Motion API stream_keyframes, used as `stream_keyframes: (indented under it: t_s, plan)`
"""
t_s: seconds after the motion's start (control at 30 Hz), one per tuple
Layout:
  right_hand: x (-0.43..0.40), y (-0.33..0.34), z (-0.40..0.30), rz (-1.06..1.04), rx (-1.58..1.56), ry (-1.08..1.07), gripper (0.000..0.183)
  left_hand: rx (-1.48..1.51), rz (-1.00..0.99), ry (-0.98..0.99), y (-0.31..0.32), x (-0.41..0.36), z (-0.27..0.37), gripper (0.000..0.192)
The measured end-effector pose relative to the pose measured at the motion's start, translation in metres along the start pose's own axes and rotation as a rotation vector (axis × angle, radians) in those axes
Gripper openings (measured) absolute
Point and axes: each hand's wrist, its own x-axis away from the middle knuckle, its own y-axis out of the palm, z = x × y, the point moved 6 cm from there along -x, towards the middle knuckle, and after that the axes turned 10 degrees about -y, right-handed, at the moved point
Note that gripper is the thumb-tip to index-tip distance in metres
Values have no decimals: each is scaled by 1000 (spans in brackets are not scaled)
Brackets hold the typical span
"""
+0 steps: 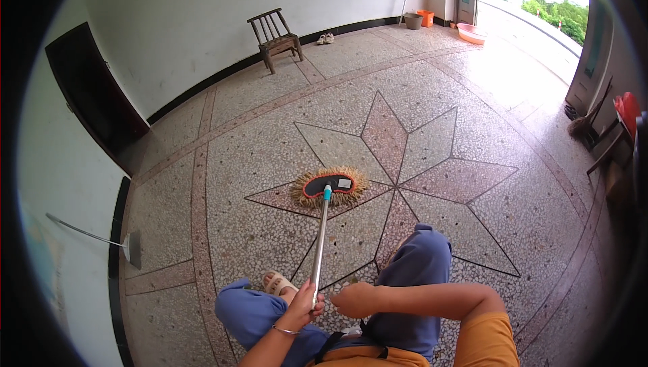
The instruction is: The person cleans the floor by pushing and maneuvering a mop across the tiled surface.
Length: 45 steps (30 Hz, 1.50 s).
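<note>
My left hand [305, 300], with a bangle at its wrist, grips the end of a metal mop pole [319, 245]. The pole runs forward to a flat mop head [316, 186], joined by a teal connector [327, 193]. Tan fringe surrounds the head's dark, red-edged plate, and it lies on the terrazzo floor [263, 154] over a pink petal of the inlaid star. Just right of the pole's end, my right hand [354, 299] is apart from it, fingers curled in. Its palm side is hidden, and no object shows in it.
A small wooden chair [277, 38] stands by the far wall, shoes [325, 38] beside it. Buckets [412, 21] and a pink basin [471, 34] sit near the open doorway. A long-handled dustpan [132, 249] is at left; a broom [582, 123] leans at right.
</note>
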Motion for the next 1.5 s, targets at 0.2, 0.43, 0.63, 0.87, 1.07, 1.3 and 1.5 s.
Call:
stream_keyframes:
  t_s: [0.2,0.43,0.63,0.87,1.07,1.3,1.5]
  plan:
    - [-20,33,31,-417,150,-75,24,-147,-29,-248,-9,101,1,44]
    - [-52,31,64,-366,118,-14,21,-8,55,-401,7,136,45,54]
    - [-70,38,52,-353,193,-110,17,-117,-156,-318,35,51,101,49]
    - [-78,43,76,-389,-5,193,25,-176,-183,-168,87,-81,166,47]
    - [-67,4,78,-192,13,222,17,-2,-217,-144,99,-165,194,43]
    - [-78,32,111,-148,44,207,23,44,-252,-146,70,-118,167,49]
    - [-83,26,99,-200,38,161,24,95,-172,-274,7,26,111,50]
